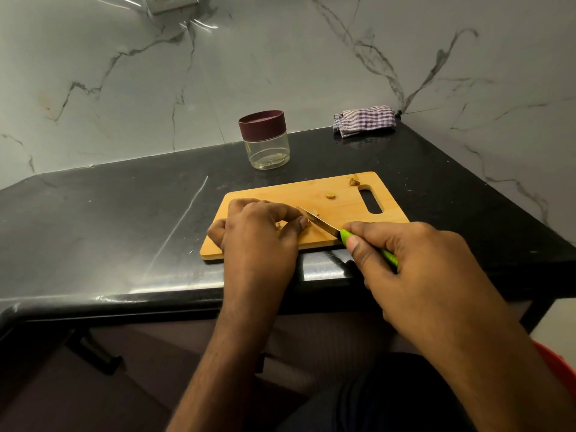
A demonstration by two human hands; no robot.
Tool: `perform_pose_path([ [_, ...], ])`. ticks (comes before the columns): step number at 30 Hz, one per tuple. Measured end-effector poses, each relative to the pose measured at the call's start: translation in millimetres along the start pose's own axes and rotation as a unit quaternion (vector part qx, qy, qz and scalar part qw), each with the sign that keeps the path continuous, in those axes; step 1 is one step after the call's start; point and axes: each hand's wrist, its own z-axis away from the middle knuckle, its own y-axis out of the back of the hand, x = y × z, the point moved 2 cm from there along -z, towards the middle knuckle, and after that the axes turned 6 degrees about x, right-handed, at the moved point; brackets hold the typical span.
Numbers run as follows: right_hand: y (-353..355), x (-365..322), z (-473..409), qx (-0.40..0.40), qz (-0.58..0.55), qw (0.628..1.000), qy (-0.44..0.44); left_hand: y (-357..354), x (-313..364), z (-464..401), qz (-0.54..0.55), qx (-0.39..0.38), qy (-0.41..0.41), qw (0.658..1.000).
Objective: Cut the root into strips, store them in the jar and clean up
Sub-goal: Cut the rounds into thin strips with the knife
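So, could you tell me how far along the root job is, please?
Done: two trimmed bits lie on the cutting board. In hand: the left hand steadies the root while the right hand slices with the knife. Left: the jar is lidded and looks nearly empty; the cloth lies untouched.

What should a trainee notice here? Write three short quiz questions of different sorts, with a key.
1. True or false: the dark maroon lid is on the clear glass jar.
2. Which hand grips the green-handled knife? A) left hand B) right hand C) neither
3. Fill in: the folded purple checked cloth lies at the back ___ corner of the black stone counter.

Key
1. True; the jar stands closed behind the light wooden cutting board.
2. B; the right hand grips the handle, while the left hand pinches the root piece against the blade.
3. right
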Motion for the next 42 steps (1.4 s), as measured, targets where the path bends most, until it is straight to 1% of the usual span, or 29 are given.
perform_pose_path([
  [4, 3.5, -0.7, 1.1, -0.009, -0.008, 1.000, -0.001, -0.9, 1.1, -1.0, 0.005, -0.018, -0.004, 1.000],
  [11, 9.0, -4.9, 5.2, -0.005, -0.011, 1.000, 0.012, 0.2, 2.5, -1.9, 0.004, -0.025, 0.022, 0.999],
  [15, 8.8, -6.7, 6.4, -0.011, 0.003, 1.000, 0.002, -0.1, 2.8, -1.1, 0.005, -0.008, 0.003, 1.000],
  [23, -3.9, -14.0, 4.4, -0.007, 0.074, 0.997, 0.032, -1.8, 2.8, -4.2, 0.024, 0.001, -0.031, 0.999],
  [27, -18.1, -9.9, -7.4, 0.010, 0.071, 0.997, 0.016, -3.0, 1.8, -4.6, 0.031, 0.007, -0.037, 0.999],
  [33, -7.4, -5.5, -5.4, -0.011, 0.065, 0.998, 0.000, -3.1, 3.0, -0.1, -0.012, 0.000, 0.004, 1.000],
  [40, 6.8, -2.4, 1.5, -0.047, 0.092, 0.995, -0.005, -2.0, 1.7, -0.8, -0.005, -0.020, 0.026, 0.999],
  [42, 10.2, -1.9, 3.8, -0.045, 0.083, 0.995, -0.009, -1.6, 2.2, -0.5, -0.004, -0.021, 0.024, 1.000],
])
